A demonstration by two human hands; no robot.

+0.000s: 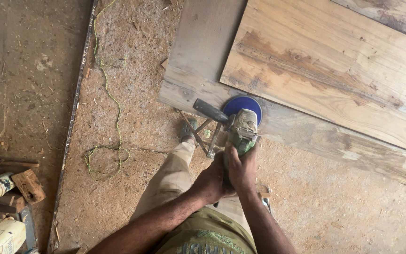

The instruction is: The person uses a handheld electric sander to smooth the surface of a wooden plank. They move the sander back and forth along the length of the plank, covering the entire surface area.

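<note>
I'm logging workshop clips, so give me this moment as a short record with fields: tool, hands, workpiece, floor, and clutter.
tool: green angle grinder with blue disc and black side handle
hands: right hand and left hand both grip the grinder's rear body
workpiece: grey plank, disc at its edge; paler board on top
floor: sawdust, green cord
clutter: wood scraps at left

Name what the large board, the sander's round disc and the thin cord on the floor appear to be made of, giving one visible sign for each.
Large board: bare wood, unfinished, with visible grain and dark streaks. Sander's round disc: blue, smooth, probably an abrasive or plastic-backed pad; hard to tell. Thin cord: yellow-green, probably synthetic string, lying in loose curls on the sawdust-covered floor.
</note>
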